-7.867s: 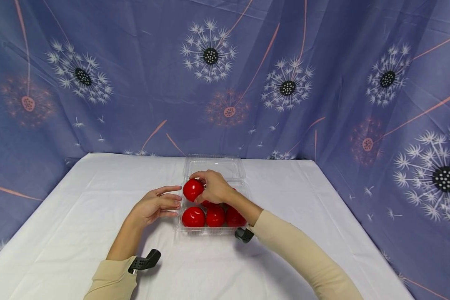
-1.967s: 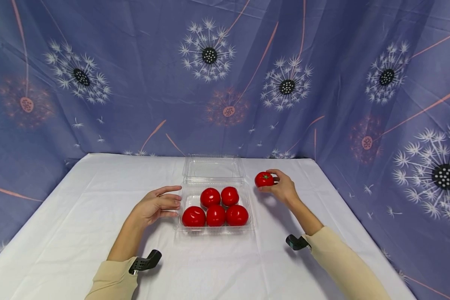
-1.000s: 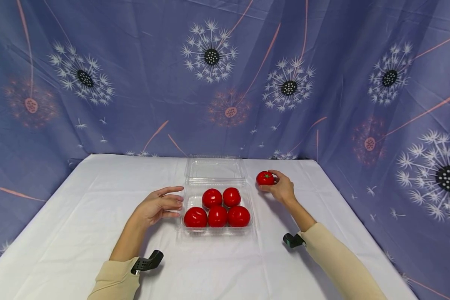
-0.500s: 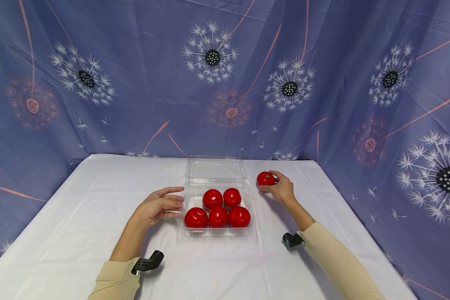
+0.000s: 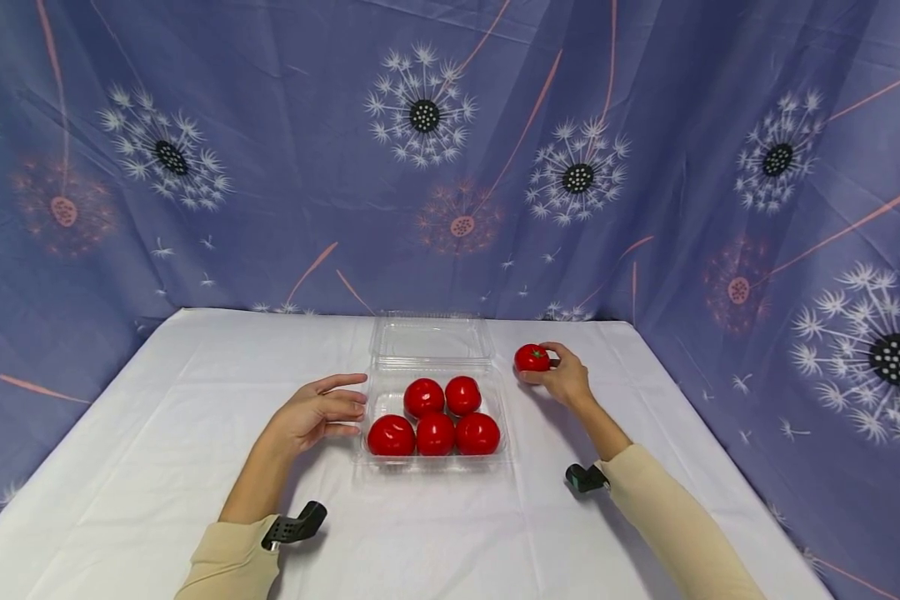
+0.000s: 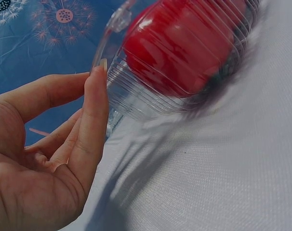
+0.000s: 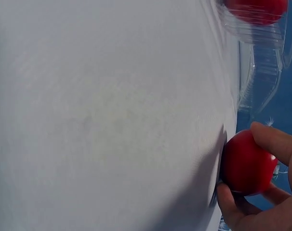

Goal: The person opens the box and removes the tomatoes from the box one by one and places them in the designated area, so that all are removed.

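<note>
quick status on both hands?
Left hand: open, fingertips against the clear container, gripping nothing.
Right hand: holds a tomato on the tablecloth, outside the container.

Clear ribbed plastic clamshell (image 5: pixel 429 337), glossy smooth red tomatoes (image 5: pixel 435 433), matt white tablecloth (image 5: pixel 157 433), seemingly woven

Single tomato (image 5: pixel 532 358): glossy red, small green calyx on top. Five tomatoes (image 5: pixel 435 415) in the box: same glossy red, white highlights. Clamshell box (image 5: pixel 429 340): clear plastic, colourless, ribbed walls; from the left wrist the red shows through the ribs. Desk (image 5: pixel 120 433): covered in plain white cloth, faint grey creases. Backdrop curtain (image 5: pixel 270 167): violet-blue, printed with white dandelion heads with black dotted centres, dull pink-red seed heads, thin salmon stems running diagonally. Sleeves (image 5: pixel 667 525): pale beige. Wrist mounts (image 5: pixel 292 527): black.
</note>
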Motion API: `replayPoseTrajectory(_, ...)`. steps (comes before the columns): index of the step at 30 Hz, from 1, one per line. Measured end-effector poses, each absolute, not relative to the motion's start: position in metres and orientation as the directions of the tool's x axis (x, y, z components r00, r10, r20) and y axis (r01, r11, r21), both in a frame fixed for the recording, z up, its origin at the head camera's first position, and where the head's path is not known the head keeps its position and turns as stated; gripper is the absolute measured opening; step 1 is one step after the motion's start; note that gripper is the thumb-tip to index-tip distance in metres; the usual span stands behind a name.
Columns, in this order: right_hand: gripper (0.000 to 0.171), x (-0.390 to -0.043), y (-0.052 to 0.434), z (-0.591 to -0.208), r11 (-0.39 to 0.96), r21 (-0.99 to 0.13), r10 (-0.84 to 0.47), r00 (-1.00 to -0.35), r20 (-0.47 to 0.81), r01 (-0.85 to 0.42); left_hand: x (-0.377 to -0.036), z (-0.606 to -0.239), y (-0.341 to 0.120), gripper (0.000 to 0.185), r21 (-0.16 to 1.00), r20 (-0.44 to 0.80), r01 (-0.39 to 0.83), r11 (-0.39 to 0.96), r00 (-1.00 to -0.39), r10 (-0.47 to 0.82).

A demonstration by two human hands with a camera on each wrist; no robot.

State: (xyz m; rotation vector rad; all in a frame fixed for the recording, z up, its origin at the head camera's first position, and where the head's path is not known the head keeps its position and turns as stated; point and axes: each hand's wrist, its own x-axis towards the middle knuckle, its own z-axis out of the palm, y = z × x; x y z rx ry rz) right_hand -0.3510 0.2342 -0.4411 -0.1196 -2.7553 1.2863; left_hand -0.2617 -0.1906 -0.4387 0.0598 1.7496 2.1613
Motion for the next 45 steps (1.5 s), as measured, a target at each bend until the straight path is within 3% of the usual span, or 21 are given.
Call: replayPoseTrajectory(45, 0.073, -0.347, 0.236, -0.426, 0.651, -0.757, 0.134, -0.99, 0.039, 0.058, -0.261, -0.44, -0.19, 0.068, 0.957, -0.189, -0.242, -0.161, -0.939, 0.289)
